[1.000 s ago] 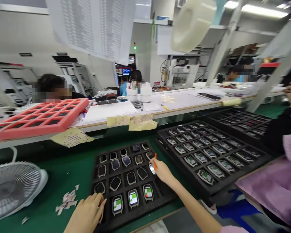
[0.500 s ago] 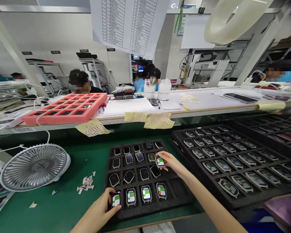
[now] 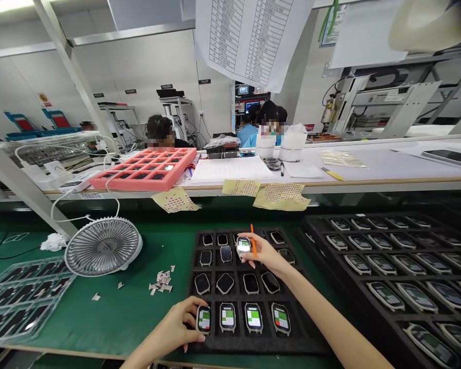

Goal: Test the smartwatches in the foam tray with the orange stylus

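My right hand [image 3: 264, 252] is closed on a smartwatch case [image 3: 244, 245] with a lit green-and-white screen, held above the black foam tray [image 3: 309, 335]. A thin orange stick [image 3: 254, 246] is tucked in the same fingers. At the tray's near left corner, my left hand [image 3: 184, 324] grips another smartwatch [image 3: 204, 319] by its sides, thumb at its lower edge; its screen is lit too. Beside it in the front row lie three lit watches, among them the middle one [image 3: 253, 318]. The watches farther back have dark screens, some of them set at a slant.
Right of the tray stands a larger black tray [image 3: 353, 300] of watches. To the left are small scraps [image 3: 162, 282], a grey fan [image 3: 104, 247] and a clear plastic tray [image 3: 30, 333]. A shelf edge [image 3: 215, 191] with a pink foam tray [image 3: 172, 179] runs behind.
My right hand has moved left across the tray with the lit watch, and the orange stick shows more. My left hand stays at the corner watch. The view has turned left.
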A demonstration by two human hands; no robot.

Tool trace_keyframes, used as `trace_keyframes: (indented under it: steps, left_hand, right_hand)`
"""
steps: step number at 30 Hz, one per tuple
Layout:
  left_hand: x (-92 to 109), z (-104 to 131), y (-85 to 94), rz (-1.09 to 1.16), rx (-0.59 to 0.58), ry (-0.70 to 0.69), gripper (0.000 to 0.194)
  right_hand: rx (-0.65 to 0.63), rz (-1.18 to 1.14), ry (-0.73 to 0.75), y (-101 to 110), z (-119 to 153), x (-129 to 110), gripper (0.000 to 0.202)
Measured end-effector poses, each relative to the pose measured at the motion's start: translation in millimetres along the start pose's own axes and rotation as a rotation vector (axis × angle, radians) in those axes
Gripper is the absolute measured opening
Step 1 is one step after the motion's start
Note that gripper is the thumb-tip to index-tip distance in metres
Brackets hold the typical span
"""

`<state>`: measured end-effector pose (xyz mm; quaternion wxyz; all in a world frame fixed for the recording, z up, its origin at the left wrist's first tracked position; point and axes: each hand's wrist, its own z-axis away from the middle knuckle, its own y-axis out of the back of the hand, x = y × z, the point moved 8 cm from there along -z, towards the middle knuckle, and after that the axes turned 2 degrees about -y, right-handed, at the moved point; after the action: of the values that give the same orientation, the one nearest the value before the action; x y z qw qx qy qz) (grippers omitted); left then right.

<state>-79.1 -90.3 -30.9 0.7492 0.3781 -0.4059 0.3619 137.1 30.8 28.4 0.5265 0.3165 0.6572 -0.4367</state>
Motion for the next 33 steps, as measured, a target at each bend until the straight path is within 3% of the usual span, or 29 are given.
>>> trace_keyframes:
  steps: [3, 7, 9, 13, 17, 20, 24, 33]
  left_hand:
    - [15.3, 1.3, 11.6, 0.013, 0.045, -0.088, 0.048]
    - [60.0, -9.7, 15.6, 0.100, 0.045, -0.260, 0.046]
    - [77.0, -27.1, 9.9, 0.170, 0.041, -0.304, 0.049]
    - [92.5, -73.4, -5.7, 0.309, 0.054, -0.341, 0.060]
    - [107.1, -101.7, -11.0, 0.271, 0.103, -0.464, 0.053]
    - [110.5, -107.6, -9.3, 0.256, 0.157, -0.508, 0.043]
    - [101.1, -108.3, -7.0, 0.253, 0.219, -0.467, 0.042]
    - [94.3, -108.7, -11.6, 0.328, 0.175, -0.494, 0.040]
  right_hand:
    - [-0.006, -0.037, -0.001, 0.9, 0.1, 3.3, 0.048]
    - [-0.018, -0.038, -0.040, 4.3, 4.8, 5.3, 0.042]
    - [-0.010, -0.014, -0.043, 7.6, 6.5, 5.8, 0.042]
    - [0.047, 0.046, -0.020, 17.7, 6.7, 9.5, 0.037]
    - [0.094, 0.081, 0.003, 25.7, 6.1, 12.5, 0.036]
    - [0.060, 0.069, 0.024, 24.2, 6.9, 10.5, 0.036]
    - [-0.010, 0.077, 0.035, 18.8, 8.8, 7.8, 0.037]
    - [-0.040, 0.108, 0.023, 15.3, 11.7, 9.5, 0.036]
